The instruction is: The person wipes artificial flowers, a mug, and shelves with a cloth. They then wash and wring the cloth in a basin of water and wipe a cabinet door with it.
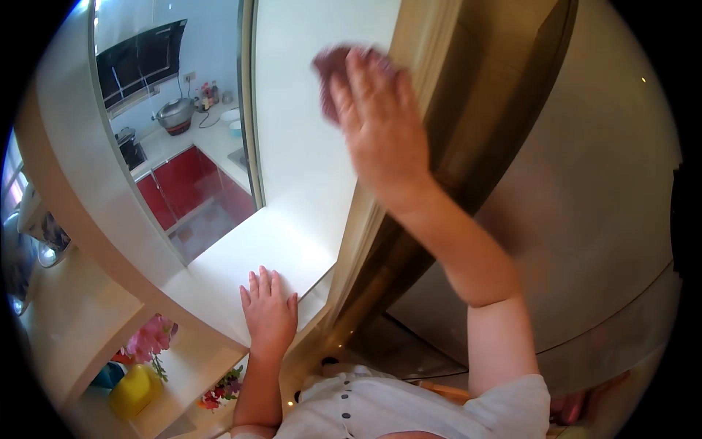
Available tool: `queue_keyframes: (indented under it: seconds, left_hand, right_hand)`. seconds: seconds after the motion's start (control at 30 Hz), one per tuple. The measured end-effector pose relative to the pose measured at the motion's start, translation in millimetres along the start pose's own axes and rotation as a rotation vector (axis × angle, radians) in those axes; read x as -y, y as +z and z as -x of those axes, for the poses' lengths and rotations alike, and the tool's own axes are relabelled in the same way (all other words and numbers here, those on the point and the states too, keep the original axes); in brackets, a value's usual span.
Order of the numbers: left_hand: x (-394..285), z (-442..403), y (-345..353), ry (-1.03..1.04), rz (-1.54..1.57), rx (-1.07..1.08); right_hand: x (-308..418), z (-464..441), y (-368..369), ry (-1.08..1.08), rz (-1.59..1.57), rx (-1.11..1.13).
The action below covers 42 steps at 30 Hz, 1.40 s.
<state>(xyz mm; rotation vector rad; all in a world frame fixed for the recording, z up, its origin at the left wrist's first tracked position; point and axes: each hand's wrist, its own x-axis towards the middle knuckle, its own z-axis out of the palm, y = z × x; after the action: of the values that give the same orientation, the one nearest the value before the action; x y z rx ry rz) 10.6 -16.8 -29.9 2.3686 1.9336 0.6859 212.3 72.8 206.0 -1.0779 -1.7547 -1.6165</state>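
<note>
My right hand point(384, 121) presses a dark red cloth point(335, 84) against the white upright panel point(300, 124), close to its wooden frame edge point(420, 36). The cloth is bunched under the fingers, and part of it is hidden by them. Lower down, my left hand point(269, 314) lies flat on the white ledge point(241, 249), palm down, fingers stretched out and holding nothing.
Through the opening on the left are a kitchen counter with a lidded pot point(175, 115), several bottles point(207, 95) and red cabinets point(190, 183). Shelves at lower left hold pink flowers point(151, 336), a yellow object point(135, 391) and a blue-and-white vase point(47, 230).
</note>
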Motion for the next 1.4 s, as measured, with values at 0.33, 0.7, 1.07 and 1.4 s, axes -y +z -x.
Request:
queue_keyframes:
  seconds: [0.33,0.7,1.07,1.4]
  left_hand:
    - [-13,-8,-5,-0.002,0.036,0.056]
    - [-97,-80,-34,0.255,0.463,-0.287]
    - [-129,-125,-53,0.394,0.563,-0.518]
    - [-115,-124,-59,0.433,0.692,-0.374]
  right_hand:
    - [82,123,-3,0.18,-0.227,0.149]
    - [10,31,-26,0.296,0.004,0.037]
    - [17,33,-27,0.359,-0.019,-0.03]
    - [-18,-7,-28,0.325,0.055,-0.073]
